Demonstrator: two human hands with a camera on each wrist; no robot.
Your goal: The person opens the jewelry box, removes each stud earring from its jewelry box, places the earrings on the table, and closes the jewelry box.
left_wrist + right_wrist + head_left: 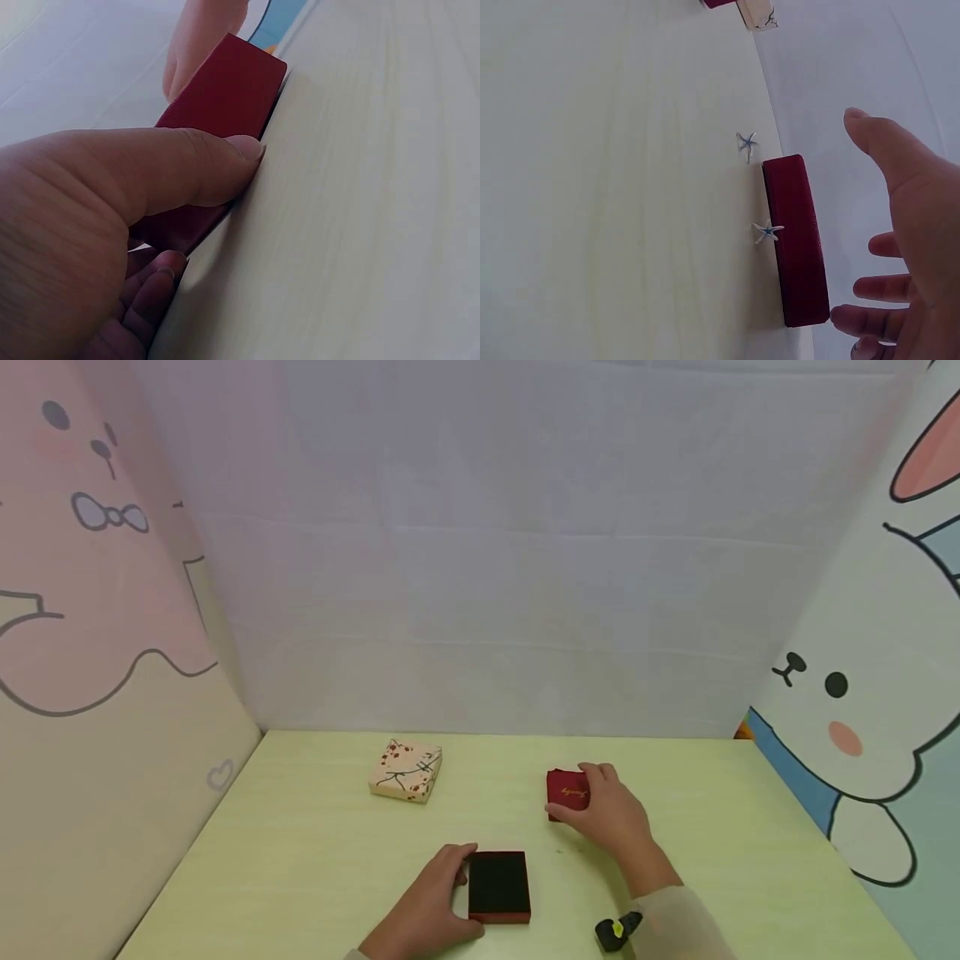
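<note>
My left hand (438,897) holds a small red box with a black upper face (498,887) at its left side. In the left wrist view, its thumb (202,165) lies along the red side wall. My right hand (611,810) reaches over a closed-looking red box with gold lettering (567,790), partly covering it. Seen from the right wrist, thumb and fingers are spread, with a fingertip close to the box's end. Two small starfish-shaped pieces show there: one starfish (747,144) on the table, another starfish (767,232) overlapping the red box's edge.
A cream box with a red floral branch pattern (406,770) sits at the back left of the pale table (322,860). White cloth (487,568) hangs behind, with cartoon-printed panels at both sides. A black strapped device (618,932) is on my right wrist.
</note>
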